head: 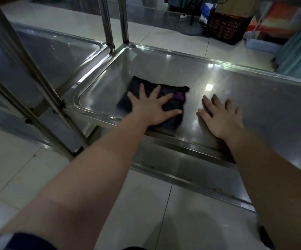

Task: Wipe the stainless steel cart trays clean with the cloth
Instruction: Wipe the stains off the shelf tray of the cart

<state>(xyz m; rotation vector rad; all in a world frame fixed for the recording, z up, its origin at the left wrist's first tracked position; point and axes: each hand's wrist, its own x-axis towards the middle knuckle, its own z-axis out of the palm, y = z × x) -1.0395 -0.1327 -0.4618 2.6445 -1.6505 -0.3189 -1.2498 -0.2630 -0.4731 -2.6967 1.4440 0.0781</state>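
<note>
A shiny stainless steel cart tray (245,91) fills the middle of the view. On its left part lies a folded dark cloth (171,91) with a purple patch. My left hand (151,107) presses flat on the cloth with fingers spread. To the right of the cloth, my right hand (220,116) rests flat on the bare tray floor with straight fingers, near the front rim. The two hands are apart.
A second steel cart tray (56,51) stands to the left, with upright steel posts (123,20) between the two carts. A dark crate (225,27) and boxes stand on the tiled floor at the back right. Teal fabric (299,56) hangs at the right.
</note>
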